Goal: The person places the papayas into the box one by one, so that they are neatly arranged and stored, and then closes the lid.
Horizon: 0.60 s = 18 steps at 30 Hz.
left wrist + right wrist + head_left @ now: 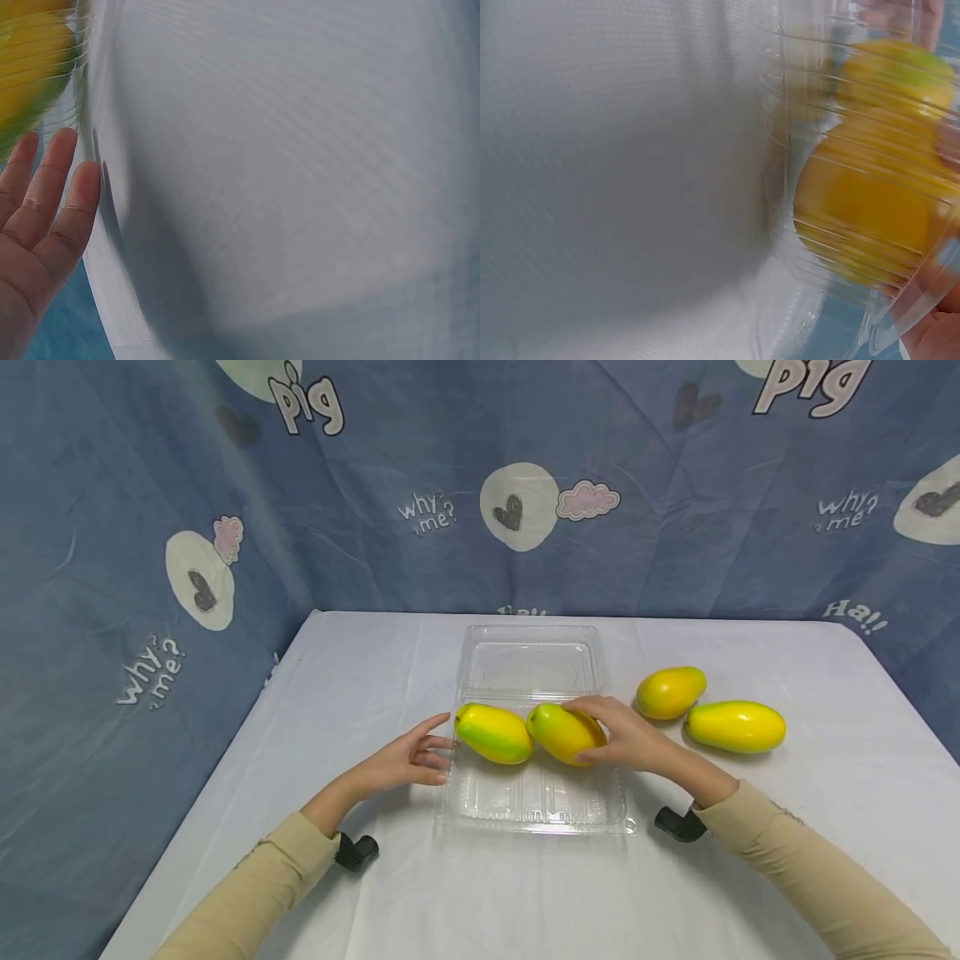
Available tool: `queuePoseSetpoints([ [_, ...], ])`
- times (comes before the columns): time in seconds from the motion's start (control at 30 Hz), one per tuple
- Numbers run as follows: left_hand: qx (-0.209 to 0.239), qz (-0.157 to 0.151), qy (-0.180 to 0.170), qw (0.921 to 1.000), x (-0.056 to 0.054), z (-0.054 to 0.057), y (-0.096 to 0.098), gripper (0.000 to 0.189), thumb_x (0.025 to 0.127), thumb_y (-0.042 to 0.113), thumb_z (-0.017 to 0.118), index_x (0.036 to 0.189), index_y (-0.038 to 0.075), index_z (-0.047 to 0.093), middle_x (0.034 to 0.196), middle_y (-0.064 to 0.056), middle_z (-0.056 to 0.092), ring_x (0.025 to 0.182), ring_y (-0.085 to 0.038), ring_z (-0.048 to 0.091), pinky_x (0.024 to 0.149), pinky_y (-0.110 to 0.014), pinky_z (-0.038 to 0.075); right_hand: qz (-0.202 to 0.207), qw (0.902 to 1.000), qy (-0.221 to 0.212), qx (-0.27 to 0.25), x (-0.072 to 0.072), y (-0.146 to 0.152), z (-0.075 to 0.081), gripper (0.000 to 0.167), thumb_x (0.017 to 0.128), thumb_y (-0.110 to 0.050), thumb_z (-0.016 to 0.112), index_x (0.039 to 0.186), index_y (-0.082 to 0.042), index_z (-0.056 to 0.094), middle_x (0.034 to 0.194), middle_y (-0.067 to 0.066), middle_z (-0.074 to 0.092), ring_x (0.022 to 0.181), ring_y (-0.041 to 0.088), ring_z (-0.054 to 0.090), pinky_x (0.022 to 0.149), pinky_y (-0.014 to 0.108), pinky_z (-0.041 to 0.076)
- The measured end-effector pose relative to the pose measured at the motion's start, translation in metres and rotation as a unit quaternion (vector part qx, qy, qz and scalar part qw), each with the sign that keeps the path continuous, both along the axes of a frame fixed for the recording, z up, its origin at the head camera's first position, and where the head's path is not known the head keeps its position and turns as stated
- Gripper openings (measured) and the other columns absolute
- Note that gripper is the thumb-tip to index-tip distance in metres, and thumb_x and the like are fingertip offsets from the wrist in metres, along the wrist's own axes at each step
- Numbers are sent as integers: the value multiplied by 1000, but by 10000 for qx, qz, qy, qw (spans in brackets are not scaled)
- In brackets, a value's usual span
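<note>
A clear plastic clamshell box (536, 797) lies with its lid (528, 660) folded back. Two yellow-green mangoes are in its base, end to end: a left mango (493, 733) and a right mango (564, 734). My right hand (630, 733) grips the right mango, thumb on the near side and fingers over the far side. In the right wrist view that mango (862, 202) shows through the ribbed box wall. My left hand (408, 758) is at the box's left side, fingers spread and holding nothing. Its fingers (56, 169) reach the wall in the left wrist view.
Two more mangoes lie on the white-covered table (510, 893) right of the box: a shorter mango (671, 692) behind and a longer mango (736, 727) in front. A blue printed curtain (420, 560) hangs along the table's back and left sides.
</note>
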<state>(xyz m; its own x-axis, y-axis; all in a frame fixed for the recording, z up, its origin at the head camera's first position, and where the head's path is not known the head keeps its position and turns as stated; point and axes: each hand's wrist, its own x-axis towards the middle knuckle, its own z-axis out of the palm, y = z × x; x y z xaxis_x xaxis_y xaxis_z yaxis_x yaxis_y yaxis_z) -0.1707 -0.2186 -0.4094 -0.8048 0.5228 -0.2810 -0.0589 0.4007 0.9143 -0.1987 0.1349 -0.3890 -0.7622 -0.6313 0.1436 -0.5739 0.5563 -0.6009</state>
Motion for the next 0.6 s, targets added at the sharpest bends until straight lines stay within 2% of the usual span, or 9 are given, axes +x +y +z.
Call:
queuePoseSetpoints([
  [0.6,-38,-14,35,10000,1,2,1,89,83,19,68,148,19,7,140,-16,40,118,-29,49,92,-40,45,-28,9999,-71,-94,1,0,-1,65,70,-12,78,128,-4,50,130,20,46,120,37,42,99,53,33],
])
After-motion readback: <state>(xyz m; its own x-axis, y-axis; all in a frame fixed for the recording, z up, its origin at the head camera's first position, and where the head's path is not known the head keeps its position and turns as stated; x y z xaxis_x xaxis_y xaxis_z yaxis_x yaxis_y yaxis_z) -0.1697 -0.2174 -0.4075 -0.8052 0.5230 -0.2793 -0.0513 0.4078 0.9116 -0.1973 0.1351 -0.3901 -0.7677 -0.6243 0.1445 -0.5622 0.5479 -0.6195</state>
